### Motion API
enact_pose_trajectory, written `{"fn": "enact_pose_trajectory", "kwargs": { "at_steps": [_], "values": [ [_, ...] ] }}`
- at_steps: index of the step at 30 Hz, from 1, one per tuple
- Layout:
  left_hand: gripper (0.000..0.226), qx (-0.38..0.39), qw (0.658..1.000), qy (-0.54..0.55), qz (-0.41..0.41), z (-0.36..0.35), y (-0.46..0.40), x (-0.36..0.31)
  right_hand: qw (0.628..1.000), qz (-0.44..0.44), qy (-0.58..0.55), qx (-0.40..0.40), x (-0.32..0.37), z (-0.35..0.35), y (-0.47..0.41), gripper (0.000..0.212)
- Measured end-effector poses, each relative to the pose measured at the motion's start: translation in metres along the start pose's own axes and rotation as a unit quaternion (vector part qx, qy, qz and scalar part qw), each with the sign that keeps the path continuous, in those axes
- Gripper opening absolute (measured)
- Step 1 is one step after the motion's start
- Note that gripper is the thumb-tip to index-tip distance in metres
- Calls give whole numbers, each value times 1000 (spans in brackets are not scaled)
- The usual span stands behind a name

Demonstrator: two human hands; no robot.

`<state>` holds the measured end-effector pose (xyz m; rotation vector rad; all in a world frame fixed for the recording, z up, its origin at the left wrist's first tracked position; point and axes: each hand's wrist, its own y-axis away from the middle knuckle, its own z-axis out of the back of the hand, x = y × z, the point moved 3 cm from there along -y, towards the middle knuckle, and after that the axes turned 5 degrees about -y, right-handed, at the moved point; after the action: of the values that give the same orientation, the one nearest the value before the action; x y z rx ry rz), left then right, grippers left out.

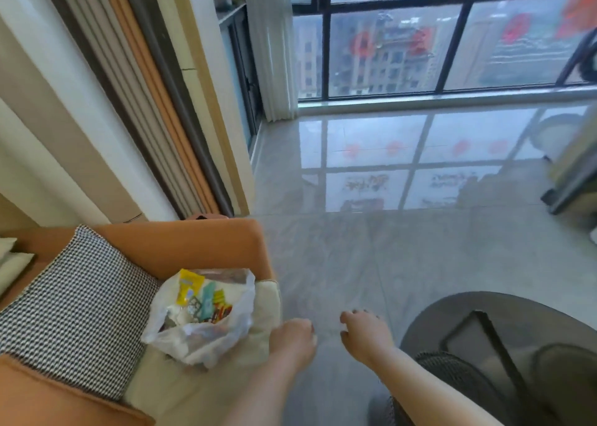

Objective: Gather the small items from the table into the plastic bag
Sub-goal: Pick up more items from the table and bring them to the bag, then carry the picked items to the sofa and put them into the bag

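We see the plastic bag (206, 320) sitting on the cream seat cushion (268, 299) of an orange armchair (181, 245), at the seat's front right corner, just beside a black-and-white houndstooth pillow (74, 309). The bag is thin, translucent and whitish, crumpled, with its mouth gaping upward, so we can look straight into it. Inside lie small items (203, 299): a yellow packet standing near the back, a teal one beside it, and red and yellow wrappers heaped lower down. Our left hand (292, 338) hangs just right of the bag, apart from it, fingers loosely curled and holding nothing. Our right hand (365, 332) hovers near it over the grey tiled floor (420, 248), fingers relaxed and likewise holding nothing. A dark round table (504, 328) edges in at lower right.
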<state>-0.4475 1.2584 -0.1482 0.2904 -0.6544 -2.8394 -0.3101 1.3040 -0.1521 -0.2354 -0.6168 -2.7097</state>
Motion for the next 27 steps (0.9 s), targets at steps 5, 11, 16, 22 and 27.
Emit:
{"fn": "enact_pose_trajectory", "kwargs": {
  "at_steps": [5, 11, 16, 22, 27],
  "values": [
    [36, 15, 992, -68, -104, -10, 0, -47, 995, -99, -6, -30, -52, -6, 51, 37],
    [39, 77, 962, -137, -223, -30, 23, -94, 968, -232, -67, -70, -75, -24, 130, 35],
    [38, 69, 912, -208, -346, -48, 64, -143, 932, -320, -130, -112, -93, -48, 200, 38],
    [35, 83, 845, -255, -462, -88, 133, -196, 870, -437, -180, -141, -111, -89, 295, 35],
    [35, 79, 789, -293, -535, -128, 199, -240, 806, -519, -232, -161, -124, -122, 384, 35]
  ]
}}
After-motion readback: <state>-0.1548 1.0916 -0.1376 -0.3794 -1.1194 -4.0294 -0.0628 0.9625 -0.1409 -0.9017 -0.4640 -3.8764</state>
